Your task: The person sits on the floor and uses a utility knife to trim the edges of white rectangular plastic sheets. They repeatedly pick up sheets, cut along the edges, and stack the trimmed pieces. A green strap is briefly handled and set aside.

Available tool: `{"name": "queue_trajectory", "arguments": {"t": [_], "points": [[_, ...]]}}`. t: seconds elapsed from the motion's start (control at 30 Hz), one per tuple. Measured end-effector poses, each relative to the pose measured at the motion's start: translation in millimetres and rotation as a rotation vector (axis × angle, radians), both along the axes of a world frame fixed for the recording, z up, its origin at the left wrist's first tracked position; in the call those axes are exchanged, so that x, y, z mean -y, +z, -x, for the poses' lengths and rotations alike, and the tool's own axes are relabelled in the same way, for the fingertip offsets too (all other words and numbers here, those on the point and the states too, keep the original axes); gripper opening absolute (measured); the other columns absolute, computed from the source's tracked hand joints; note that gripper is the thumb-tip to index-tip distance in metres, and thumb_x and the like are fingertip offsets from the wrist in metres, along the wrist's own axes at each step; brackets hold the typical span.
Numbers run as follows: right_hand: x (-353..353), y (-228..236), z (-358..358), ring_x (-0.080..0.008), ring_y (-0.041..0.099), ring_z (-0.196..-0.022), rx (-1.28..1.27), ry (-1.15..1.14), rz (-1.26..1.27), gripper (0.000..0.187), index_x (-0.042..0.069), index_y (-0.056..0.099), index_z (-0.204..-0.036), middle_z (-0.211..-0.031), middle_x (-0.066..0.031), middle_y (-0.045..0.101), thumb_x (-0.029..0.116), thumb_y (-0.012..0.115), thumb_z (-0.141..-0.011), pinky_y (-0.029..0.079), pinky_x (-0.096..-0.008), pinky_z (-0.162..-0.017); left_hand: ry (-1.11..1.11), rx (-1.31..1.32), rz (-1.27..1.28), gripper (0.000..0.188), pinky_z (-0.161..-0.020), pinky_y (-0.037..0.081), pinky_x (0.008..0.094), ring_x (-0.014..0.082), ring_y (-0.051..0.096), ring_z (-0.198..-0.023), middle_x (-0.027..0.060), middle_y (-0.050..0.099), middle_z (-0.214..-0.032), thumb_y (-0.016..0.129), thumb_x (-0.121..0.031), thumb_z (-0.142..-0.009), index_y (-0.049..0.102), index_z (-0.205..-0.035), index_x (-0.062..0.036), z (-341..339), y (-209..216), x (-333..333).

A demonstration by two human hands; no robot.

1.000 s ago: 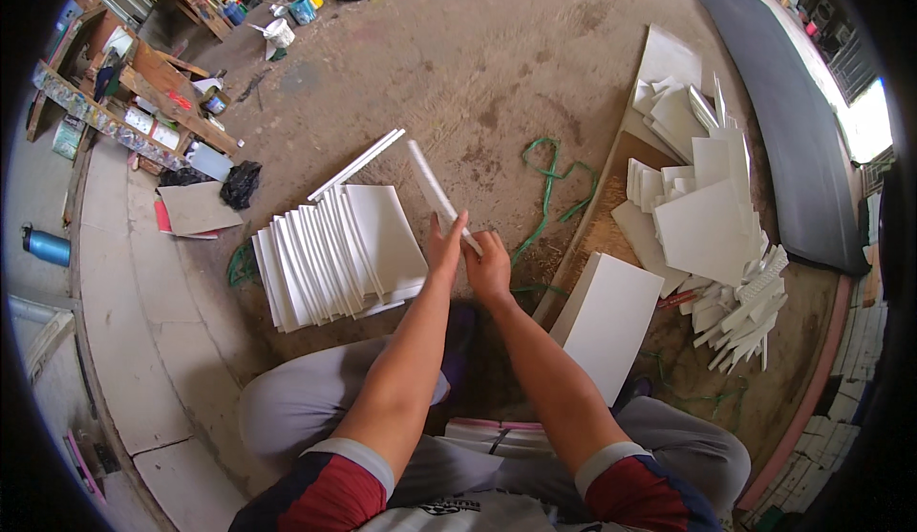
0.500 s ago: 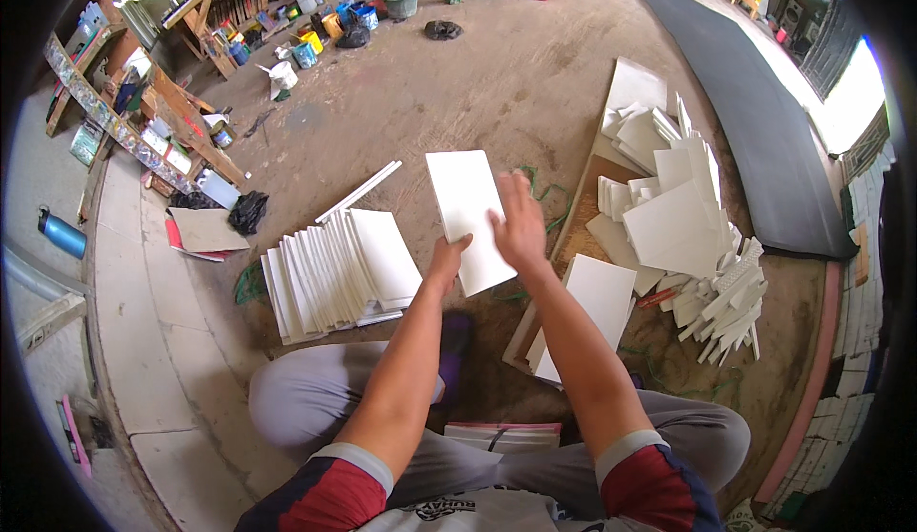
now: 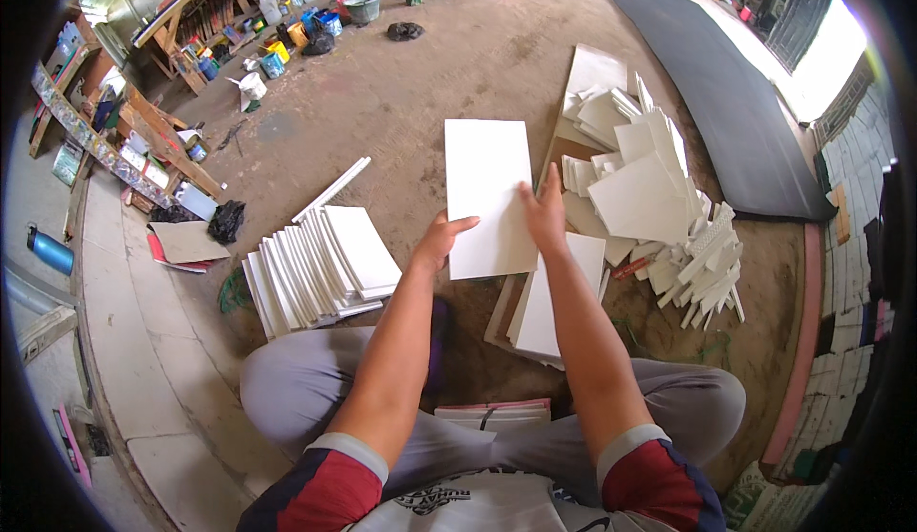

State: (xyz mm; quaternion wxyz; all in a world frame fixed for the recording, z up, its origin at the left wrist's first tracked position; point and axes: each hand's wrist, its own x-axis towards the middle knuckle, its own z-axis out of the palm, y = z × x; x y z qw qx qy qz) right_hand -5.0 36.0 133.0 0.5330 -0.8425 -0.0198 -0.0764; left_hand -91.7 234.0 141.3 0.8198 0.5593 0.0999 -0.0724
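Observation:
A rectangular white board [image 3: 489, 188] is held up in front of me, its long side pointing away. My left hand [image 3: 441, 242] is closed on its lower left edge, thumb across the face, the other fingers hidden beneath. At the right edge, my right hand [image 3: 545, 217] has its thumb on the board and a finger stretched up beside it; its remaining fingers are hard to see. Left of my hands, similar white boards lie in a leaning, fanned stack [image 3: 310, 269]. More flat white boards [image 3: 557, 293] lie beneath my right forearm.
White offcuts [image 3: 645, 193] form a heap on the right, with a red tool [image 3: 630, 267] beside it. A long dark sheet [image 3: 712, 93] stretches behind. Narrow white strips [image 3: 331, 189] lie beyond the stack. Paint containers [image 3: 315, 31] stand far left. A banded bundle [image 3: 492, 414] sits between my legs.
The held board has turned from a slant to nearly straight. My right hand has lowered slightly, its thumb now at the board's right edge. My view has shifted a little to the right.

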Motion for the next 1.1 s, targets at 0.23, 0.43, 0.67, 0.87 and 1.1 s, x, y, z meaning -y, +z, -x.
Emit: {"name": "queue_trajectory", "arguments": {"t": [0.23, 0.43, 0.67, 0.87, 1.1], "points": [[98.8, -63.2, 28.9, -0.0137, 0.061, -0.094, 0.005, -0.143, -0.347, 0.06, 0.009, 0.038, -0.159, -0.11, -0.0091, 0.065, 0.01, 0.06, -0.103, 0.05, -0.0283, -0.082, 0.226, 0.193, -0.153, 0.057, -0.09, 0.052, 0.0328, 0.0152, 0.065, -0.1, 0.0096, 0.07, -0.12, 0.069, -0.02, -0.097, 0.052, -0.149, -0.0058, -11.0, -49.9, 98.0], [154.7, -66.7, 87.8, -0.0204, 0.061, -0.096, -0.119, -0.358, 0.137, 0.052, 0.009, 0.063, -0.14, -0.108, -0.0093, 0.063, 0.019, 0.077, -0.091, 0.05, -0.0349, -0.087, 0.167, 0.152, -0.743, 0.06, -0.109, 0.046, 0.0415, 0.0373, 0.058, -0.132, 0.0285, 0.059, -0.141, 0.068, -0.032, -0.097, 0.054, -0.145, 0.0021, 18.8, -82.5, 164.6], [186.1, -102.3, 123.6, -0.0282, 0.062, -0.095, -0.134, -0.387, 0.182, 0.055, 0.008, 0.068, -0.135, -0.103, -0.0129, 0.06, 0.024, 0.083, -0.084, 0.051, -0.0404, -0.088, 0.116, 0.167, -0.799, 0.065, -0.112, 0.043, 0.044, 0.0411, 0.054, -0.134, 0.0303, 0.057, -0.141, 0.07, -0.032, -0.095, 0.052, -0.147, 0.0021, 54.0, -106.8, 194.9], [172.7, -101.5, 129.4, -0.0295, 0.062, -0.095, -0.177, -0.361, 0.219, 0.058, 0.009, 0.067, -0.136, -0.104, -0.014, 0.059, 0.024, 0.083, -0.083, 0.051, -0.0408, -0.087, 0.142, 0.11, -0.88, 0.067, -0.117, 0.037, 0.0458, 0.0415, 0.046, -0.141, 0.0293, 0.049, -0.149, 0.072, -0.035, -0.094, 0.053, -0.146, 0.0013, 64.3, -125.6, 186.6], [169.7, -109.1, 137.5, -0.0293, 0.061, -0.095, -0.199, -0.386, 0.21, 0.058, 0.01, 0.066, -0.137, -0.104, -0.0138, 0.058, 0.022, 0.083, -0.083, 0.051, -0.041, -0.087, 0.111, 0.114, -0.847, 0.067, -0.116, 0.039, 0.046, 0.0437, 0.047, -0.139, 0.0311, 0.048, -0.149, 0.072, -0.035, -0.094, 0.052, -0.146, 0.0016, 68.9, -128.1, 183.3]]}}
